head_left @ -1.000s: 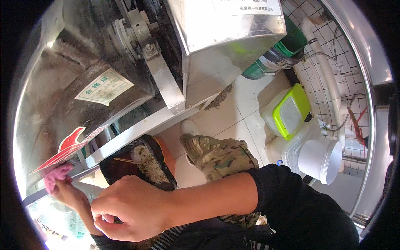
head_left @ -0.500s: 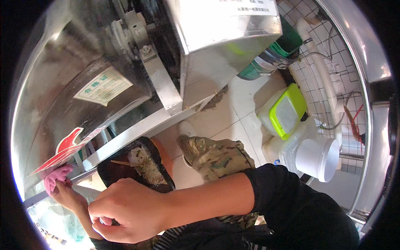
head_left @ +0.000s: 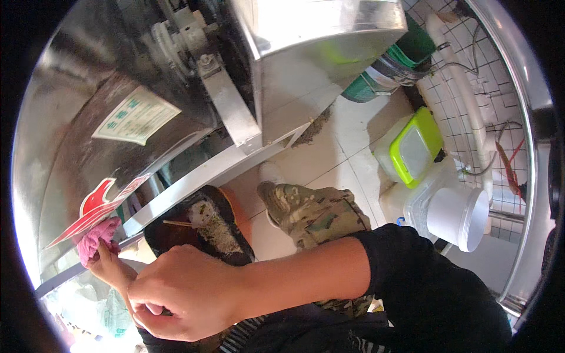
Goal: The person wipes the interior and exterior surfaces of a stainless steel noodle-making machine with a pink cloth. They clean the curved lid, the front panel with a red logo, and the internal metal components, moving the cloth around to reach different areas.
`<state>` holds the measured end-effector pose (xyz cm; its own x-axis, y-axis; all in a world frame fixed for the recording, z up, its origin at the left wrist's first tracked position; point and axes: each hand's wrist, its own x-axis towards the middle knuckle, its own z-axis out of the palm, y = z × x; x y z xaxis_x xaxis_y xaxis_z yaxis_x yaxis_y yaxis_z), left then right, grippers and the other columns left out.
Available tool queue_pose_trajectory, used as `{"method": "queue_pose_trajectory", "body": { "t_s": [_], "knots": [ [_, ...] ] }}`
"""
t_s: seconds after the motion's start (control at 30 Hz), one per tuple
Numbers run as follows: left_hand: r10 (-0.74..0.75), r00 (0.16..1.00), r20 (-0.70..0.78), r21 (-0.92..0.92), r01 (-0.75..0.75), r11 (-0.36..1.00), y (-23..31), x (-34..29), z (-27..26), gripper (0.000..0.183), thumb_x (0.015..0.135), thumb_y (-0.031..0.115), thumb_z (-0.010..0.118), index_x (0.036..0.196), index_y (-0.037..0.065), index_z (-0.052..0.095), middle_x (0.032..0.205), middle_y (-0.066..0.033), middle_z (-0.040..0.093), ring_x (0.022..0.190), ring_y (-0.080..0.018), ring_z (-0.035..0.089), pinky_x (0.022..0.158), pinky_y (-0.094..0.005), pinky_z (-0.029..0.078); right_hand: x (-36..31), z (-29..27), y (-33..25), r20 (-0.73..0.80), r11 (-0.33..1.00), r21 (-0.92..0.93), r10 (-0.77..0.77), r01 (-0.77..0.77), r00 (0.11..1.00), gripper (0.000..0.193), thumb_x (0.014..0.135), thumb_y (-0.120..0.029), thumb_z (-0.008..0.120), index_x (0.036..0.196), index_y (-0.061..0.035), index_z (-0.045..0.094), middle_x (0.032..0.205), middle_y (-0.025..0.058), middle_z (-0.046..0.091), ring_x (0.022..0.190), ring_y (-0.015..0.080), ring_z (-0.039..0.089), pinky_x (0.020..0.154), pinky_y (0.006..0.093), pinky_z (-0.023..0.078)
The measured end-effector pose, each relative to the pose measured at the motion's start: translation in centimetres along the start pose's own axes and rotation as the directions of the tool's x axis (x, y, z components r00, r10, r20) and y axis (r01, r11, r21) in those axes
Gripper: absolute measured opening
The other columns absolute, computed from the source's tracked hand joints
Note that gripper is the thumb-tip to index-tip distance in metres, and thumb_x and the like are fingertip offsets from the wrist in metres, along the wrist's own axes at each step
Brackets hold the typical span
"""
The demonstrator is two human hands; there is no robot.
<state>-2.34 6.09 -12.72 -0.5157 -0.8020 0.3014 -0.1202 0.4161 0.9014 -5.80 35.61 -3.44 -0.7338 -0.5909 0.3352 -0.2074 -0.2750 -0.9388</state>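
Observation:
At the lower left, my left hand (head_left: pixel 112 269) grips a bunched pink cloth (head_left: pixel 99 240). The cloth lies against the lower edge of a rounded stainless steel machine (head_left: pixel 65 194), just under its red sticker (head_left: pixel 99 197). My right forearm crosses the view from the right, and my right hand (head_left: pixel 188 291) is closed in a fist in front of my left arm. A small dark bit shows between its curled fingers; what it is stays hidden.
Below the machine's metal frame (head_left: pixel 182 191) sits a dark tray (head_left: pixel 168 241) with pale scraps and sticks. On the right stand a green-lidded container (head_left: pixel 416 147), a white bucket (head_left: pixel 456 217) and green buckets (head_left: pixel 368 85). Pipes (head_left: pixel 465 100) run along the tiled wall.
My left hand and the pink cloth have moved slightly right and up along the machine's edge. My right fist stays nearly in place; the view has shifted a little.

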Motion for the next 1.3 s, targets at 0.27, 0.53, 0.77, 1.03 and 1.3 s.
{"method": "queue_pose_trajectory", "body": {
  "t_s": [0.27, 0.53, 0.77, 1.03, 1.3],
  "knots": [
    [0.109, 0.984, -0.142, -0.106, -0.124, 0.987, 5.2, 2.7, -2.2, 0.013, 0.1, 0.014, 0.059, 0.101, 0.006, 0.068, 0.094, -0.0035, 0.071, 0.072, -0.0084, 0.056, 0.061, -0.0212, 0.039, 0.1, -0.2, 0.2, 0.007, 1.0, 0.031, -0.006, 0.006, 1.0, 0.012, 0.084, -0.015, 0.071, 0.079, -0.0059, 0.064, 0.067, 0.0094, 0.065, 0.061, 0.0314, 0.066, 0.056, 0.0412, 0.05],
    [-0.103, 0.986, -0.128, -0.198, 0.076, 0.977, 2.5, 0.7, -0.5, 0.012, 0.101, 0.015, 0.057, 0.096, 0.009, 0.066, 0.088, -0.0041, 0.07, 0.068, -0.0071, 0.052, 0.058, -0.0211, 0.035, 0.2, 0.4, 0.3, -0.001, 1.0, 0.006, -0.009, 0.009, 1.0, 0.015, 0.083, -0.016, 0.07, 0.075, -0.0051, 0.063, 0.066, 0.0109, 0.064, 0.062, 0.0324, 0.066, 0.057, 0.0421, 0.051],
    [0.138, 0.989, -0.056, -0.132, -0.144, 0.981, 5.8, 3.5, -3.2, 0.008, 0.091, 0.008, 0.058, 0.085, 0.007, 0.064, 0.093, -0.0059, 0.068, 0.088, -0.0163, 0.063, 0.078, -0.0277, 0.049, 0.2, 0.0, -0.2, 0.007, 0.997, -0.027, 0.071, -0.07, 0.997, 0.02, 0.08, -0.019, 0.067, 0.069, -0.0028, 0.067, 0.067, 0.0196, 0.067, 0.067, 0.0401, 0.068, 0.064, 0.0491, 0.054],
    [-0.065, 0.992, -0.11, -0.183, 0.044, 0.982, 0.0, 1.5, -0.4, 0.009, 0.101, 0.013, 0.06, 0.1, 0.007, 0.067, 0.09, -0.002, 0.067, 0.075, -0.0095, 0.058, 0.062, -0.0219, 0.041, 0.0, 0.0, 0.0, -0.011, 1.0, -0.019, 0.006, -0.006, 1.0, 0.017, 0.083, -0.017, 0.069, 0.073, -0.0041, 0.064, 0.066, 0.0143, 0.064, 0.064, 0.0359, 0.066, 0.059, 0.0453, 0.051],
    [-0.021, 0.996, -0.082, -0.306, -0.005, 0.952, 4.5, 2.3, -2.0, 0.014, 0.104, 0.014, 0.057, 0.106, 0.006, 0.067, 0.094, -0.0039, 0.069, 0.071, -0.0094, 0.057, 0.059, -0.0219, 0.043, 0.1, 0.3, 0.6, 0.007, 1.0, 0.018, -0.009, 0.009, 1.0, 0.014, 0.085, -0.016, 0.073, 0.079, -0.0052, 0.065, 0.067, 0.0081, 0.065, 0.054, 0.0251, 0.064, 0.051, 0.036, 0.048]
  ]
}}
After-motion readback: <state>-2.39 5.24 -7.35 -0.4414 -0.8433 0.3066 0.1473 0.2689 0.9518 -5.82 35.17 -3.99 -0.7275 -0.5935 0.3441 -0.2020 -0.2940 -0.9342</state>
